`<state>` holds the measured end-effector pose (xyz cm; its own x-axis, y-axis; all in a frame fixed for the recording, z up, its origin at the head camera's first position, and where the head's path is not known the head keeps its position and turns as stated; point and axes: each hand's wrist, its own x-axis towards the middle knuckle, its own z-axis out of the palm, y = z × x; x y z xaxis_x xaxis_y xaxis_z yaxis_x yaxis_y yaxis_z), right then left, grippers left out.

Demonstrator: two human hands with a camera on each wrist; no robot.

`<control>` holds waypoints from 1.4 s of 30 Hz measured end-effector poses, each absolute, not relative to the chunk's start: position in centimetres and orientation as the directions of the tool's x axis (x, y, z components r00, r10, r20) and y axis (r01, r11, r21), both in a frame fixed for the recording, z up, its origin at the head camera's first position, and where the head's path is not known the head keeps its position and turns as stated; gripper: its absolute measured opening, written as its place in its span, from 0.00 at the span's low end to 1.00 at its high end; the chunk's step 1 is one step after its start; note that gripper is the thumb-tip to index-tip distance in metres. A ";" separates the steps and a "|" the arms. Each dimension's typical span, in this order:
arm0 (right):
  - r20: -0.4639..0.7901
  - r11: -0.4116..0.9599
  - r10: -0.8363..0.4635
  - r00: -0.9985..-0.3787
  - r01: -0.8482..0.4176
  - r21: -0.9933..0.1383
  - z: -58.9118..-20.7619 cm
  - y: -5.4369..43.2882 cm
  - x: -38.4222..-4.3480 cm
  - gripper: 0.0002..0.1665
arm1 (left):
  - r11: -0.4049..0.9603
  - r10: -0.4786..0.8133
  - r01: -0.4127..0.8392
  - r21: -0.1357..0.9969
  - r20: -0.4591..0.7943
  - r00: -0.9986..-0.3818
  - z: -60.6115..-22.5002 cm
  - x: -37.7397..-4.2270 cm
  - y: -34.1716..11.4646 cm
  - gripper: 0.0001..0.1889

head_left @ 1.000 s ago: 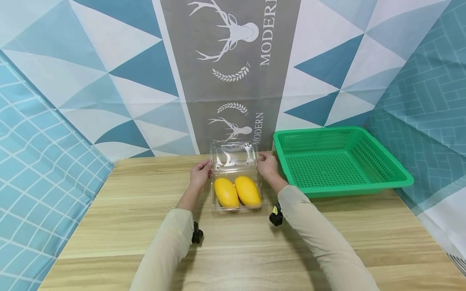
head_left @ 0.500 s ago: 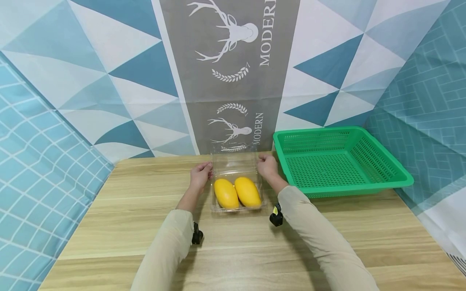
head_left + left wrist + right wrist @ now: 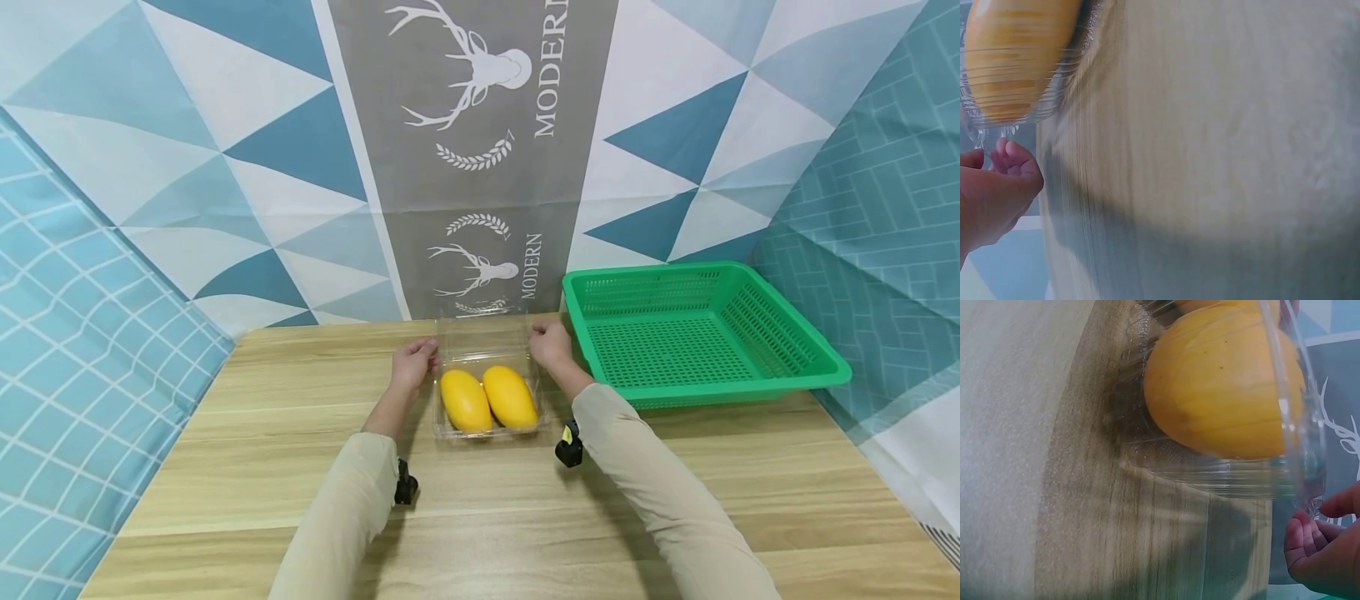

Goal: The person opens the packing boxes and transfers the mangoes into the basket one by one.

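— What is seen at the far left?
— A blue gridded cloth [image 3: 60, 350] is hung beside the wooden table [image 3: 277, 433], unchanged.
— And the left hand [image 3: 412, 365]?
— It is held almost where it was a second ago, at the left side of the clear lid [image 3: 482, 337]. In the left wrist view, thumb and fingertips are brought close together, and the lid's plastic is pinched between them.
— What is changed in the middle, then?
— The lid's upper edge is seen lower against the grey cloth [image 3: 480, 187] than a second ago, and the bright glare on it is faded. Which way it is tipped cannot be told.
— And below the lid?
— The clear container [image 3: 480, 435] is set on the table between the hands, with the left yellow fruit [image 3: 466, 402] and the right yellow fruit [image 3: 511, 397] laid side by side inside, as before.
— The right hand [image 3: 551, 342]?
— By its thumb and fingers, set narrow, the lid's right side is pinched.
— Farther right?
— The green basket [image 3: 720, 392] is left where it was.
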<state>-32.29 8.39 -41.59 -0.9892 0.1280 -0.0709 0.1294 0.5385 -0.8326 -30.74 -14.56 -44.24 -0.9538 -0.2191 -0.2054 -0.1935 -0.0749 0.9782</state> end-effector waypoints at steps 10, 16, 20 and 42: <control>-0.106 0.519 0.115 -0.988 0.150 -0.842 -41.7 8.6 -32.2 0.23 | -0.065 -0.190 -0.234 0.970 -0.242 -0.951 -44.2 -30.6 -14.7 0.19; -0.115 0.506 0.112 -0.987 0.156 -0.848 -41.8 8.8 -32.0 0.22 | -0.036 -0.177 -0.256 0.966 -0.258 -0.950 -44.2 -30.5 -14.7 0.20; -0.126 0.496 0.119 -0.985 0.169 -0.852 -41.8 8.8 -31.8 0.22 | -0.015 -0.163 -0.267 0.964 -0.266 -0.950 -44.2 -30.4 -14.8 0.20; -0.131 0.455 0.090 -0.987 0.158 -0.876 -40.5 8.9 -30.0 0.25 | 0.065 -0.032 -0.313 0.947 -0.312 -0.950 -43.0 -28.8 -15.5 0.21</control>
